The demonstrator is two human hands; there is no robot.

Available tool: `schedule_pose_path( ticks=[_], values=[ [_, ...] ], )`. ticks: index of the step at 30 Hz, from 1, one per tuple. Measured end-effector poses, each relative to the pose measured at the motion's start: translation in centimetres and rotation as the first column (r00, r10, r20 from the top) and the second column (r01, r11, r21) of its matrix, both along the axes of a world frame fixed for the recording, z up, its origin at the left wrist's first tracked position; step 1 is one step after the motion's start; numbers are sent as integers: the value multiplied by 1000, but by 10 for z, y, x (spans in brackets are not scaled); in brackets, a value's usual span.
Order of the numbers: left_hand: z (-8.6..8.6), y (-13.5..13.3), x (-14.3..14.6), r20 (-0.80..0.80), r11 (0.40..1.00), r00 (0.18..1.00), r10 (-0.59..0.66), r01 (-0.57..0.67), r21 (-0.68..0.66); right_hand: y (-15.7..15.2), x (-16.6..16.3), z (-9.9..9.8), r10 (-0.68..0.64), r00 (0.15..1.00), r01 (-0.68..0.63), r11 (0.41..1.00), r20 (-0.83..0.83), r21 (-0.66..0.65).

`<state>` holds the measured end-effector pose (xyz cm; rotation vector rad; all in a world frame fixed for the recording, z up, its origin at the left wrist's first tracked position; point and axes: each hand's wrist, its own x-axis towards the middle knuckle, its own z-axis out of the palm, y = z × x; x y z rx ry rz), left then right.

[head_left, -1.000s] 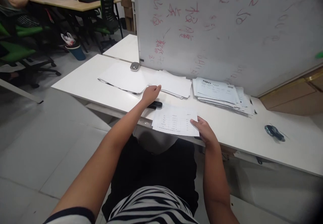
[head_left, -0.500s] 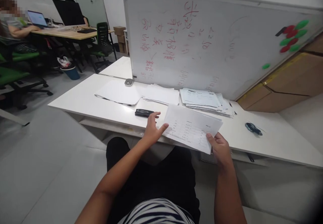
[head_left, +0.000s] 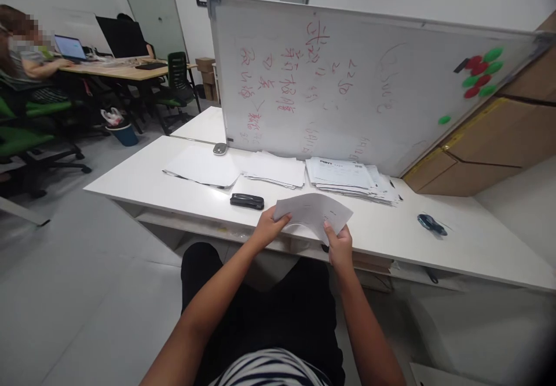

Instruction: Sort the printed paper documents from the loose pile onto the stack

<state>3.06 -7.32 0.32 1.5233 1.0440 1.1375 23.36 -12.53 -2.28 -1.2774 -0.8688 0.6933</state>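
Note:
Between my hands, printed paper bows upward over the desk's front edge; how many sheets it is I cannot tell. My left hand pinches its left side, thumb on top. At the right side my right hand grips it, thumb also on the face. Just left of my left hand a black stapler lies on the white desk. Behind the held paper are a stack of white sheets and a thicker pile of printed papers.
A whiteboard with red writing and magnets stands along the desk's back. Loose sheets and a computer mouse are at left, a dark blue object at right. Cardboard boxes stand behind. A person sits at another desk, far left.
My left hand has closed on the paper's left side. My right hand has moved left and inward, and the paper, flatter before, now curves. The view has tilted slightly upward.

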Motion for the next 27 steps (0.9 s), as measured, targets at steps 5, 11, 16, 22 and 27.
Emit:
schedule_pose_path(
  ticks=[5,11,16,22,27],
  values=[
    [-4,-7,-1,-93,999,996,11,-6,54,-3,-3,-4,-30,985,53,989,167,-136],
    [-6,-7,-3,-69,998,996,56,-55,19,-12,18,-8,122,924,-31,968,363,-248],
    [1,-6,2,76,981,997,27,-12,-196,-28,28,2,129,985,-109,981,115,-158],
    [5,-10,22,216,884,973,-79,168,-436,-48,9,-3,8,922,-6,1000,-386,7],
    [5,-10,22,105,892,987,-123,157,-425,-64,7,-12,-12,944,-29,992,-330,-119]
  ],
)
